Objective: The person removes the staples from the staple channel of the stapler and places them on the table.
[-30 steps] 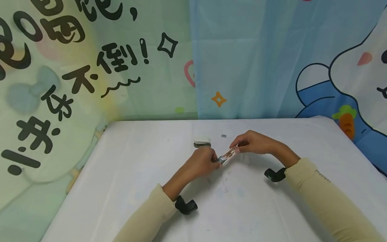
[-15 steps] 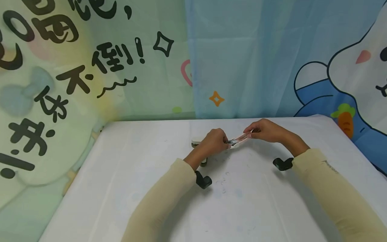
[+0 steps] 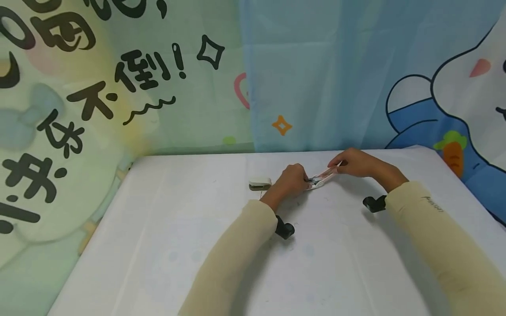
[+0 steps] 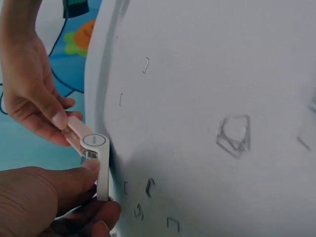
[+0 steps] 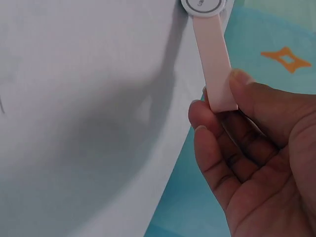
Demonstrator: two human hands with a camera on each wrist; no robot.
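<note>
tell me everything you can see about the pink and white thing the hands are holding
It looks like a small stapler, swung open. A smooth pink arm and a white part extend from a round white hinge with a ringed, marked face; both look plastic. Some metal shows beside the hinge. It slants above the table, near the far edge. The left hand pinches the white end, the right hand the pink tip.
</note>
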